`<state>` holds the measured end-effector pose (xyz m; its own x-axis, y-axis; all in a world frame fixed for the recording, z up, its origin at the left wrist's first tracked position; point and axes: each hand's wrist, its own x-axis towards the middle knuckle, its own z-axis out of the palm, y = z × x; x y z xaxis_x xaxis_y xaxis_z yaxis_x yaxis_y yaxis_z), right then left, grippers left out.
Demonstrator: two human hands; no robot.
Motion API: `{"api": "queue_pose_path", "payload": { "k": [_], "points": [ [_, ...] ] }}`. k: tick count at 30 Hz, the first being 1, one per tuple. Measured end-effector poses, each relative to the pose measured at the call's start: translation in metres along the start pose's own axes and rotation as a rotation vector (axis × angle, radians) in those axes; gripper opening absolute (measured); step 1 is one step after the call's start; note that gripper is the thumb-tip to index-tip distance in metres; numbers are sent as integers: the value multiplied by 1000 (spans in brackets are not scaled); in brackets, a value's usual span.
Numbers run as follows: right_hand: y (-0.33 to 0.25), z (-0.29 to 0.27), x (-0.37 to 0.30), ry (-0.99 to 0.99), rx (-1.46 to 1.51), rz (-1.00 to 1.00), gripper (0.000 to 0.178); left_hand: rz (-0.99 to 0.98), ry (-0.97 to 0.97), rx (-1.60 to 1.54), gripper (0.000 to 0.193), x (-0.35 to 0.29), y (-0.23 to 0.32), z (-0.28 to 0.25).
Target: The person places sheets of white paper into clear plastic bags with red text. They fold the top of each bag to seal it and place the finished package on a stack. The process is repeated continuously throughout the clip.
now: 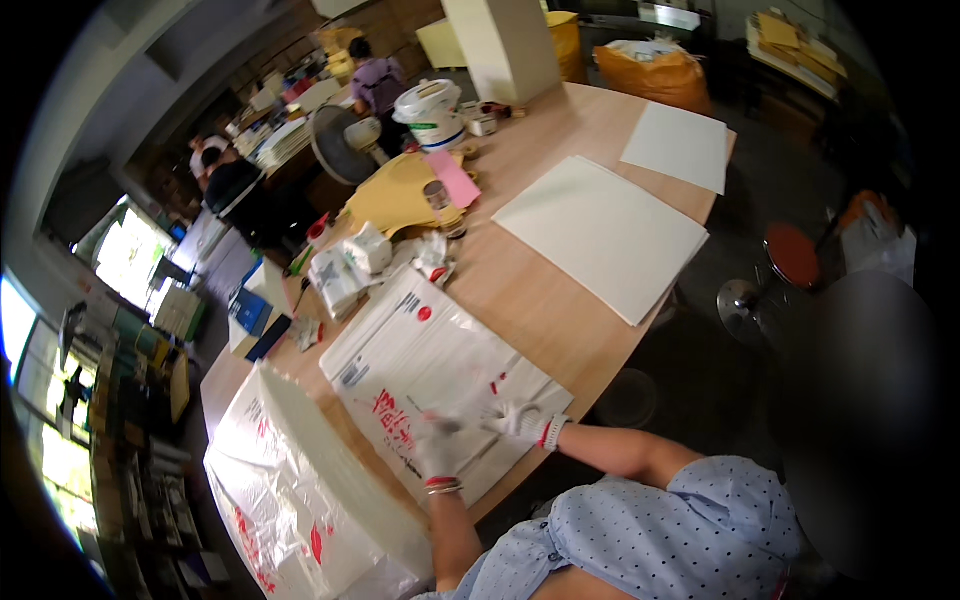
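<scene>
A flat white plastic packaging sheet (450, 345) with red and dark printing lies on the table in front of me. My left hand (437, 445), in a white knit glove with a red-edged cuff, is over its near part beside the red lettering, and motion smears its fingers. Close by on the right, my right hand (517, 422) wears a matching glove; its fingers reach out over the sheet and look apart, with nothing visible in them. To the left of the sheet sits a large stack wrapped in clear, red-printed plastic (290, 480).
Stacked white boards (600, 230) and another white sheet (677, 148) lie on the table's right side. Farther back are yellow paper (385, 195), a jar (442, 205), a white bucket (432, 110) and a fan (340, 145). A red stool (792, 255) stands off the right edge. People are in the background.
</scene>
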<state>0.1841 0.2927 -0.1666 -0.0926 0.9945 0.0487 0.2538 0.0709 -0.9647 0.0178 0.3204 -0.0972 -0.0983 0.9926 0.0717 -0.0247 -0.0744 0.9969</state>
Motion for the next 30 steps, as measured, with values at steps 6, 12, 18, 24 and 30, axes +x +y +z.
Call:
{"api": "queue_pose_path", "payload": {
  "k": [6,12,18,24,30],
  "points": [
    [-3,-196,-63,-104,-571,-216,27,-128,-69,-358,8,7,97,-8],
    [62,-336,-81,307,-1126,-69,78,-126,-67,-183,27,-36,137,53],
    [79,-386,-47,287,-728,199,63,-324,-315,-129,23,-55,128,70],
    [64,-348,-28,676,-462,-119,19,-109,-906,606,34,-45,91,151],
    [-77,-227,-127,143,-530,-446,14,-688,-752,15,31,-59,16,191]
  ]
}}
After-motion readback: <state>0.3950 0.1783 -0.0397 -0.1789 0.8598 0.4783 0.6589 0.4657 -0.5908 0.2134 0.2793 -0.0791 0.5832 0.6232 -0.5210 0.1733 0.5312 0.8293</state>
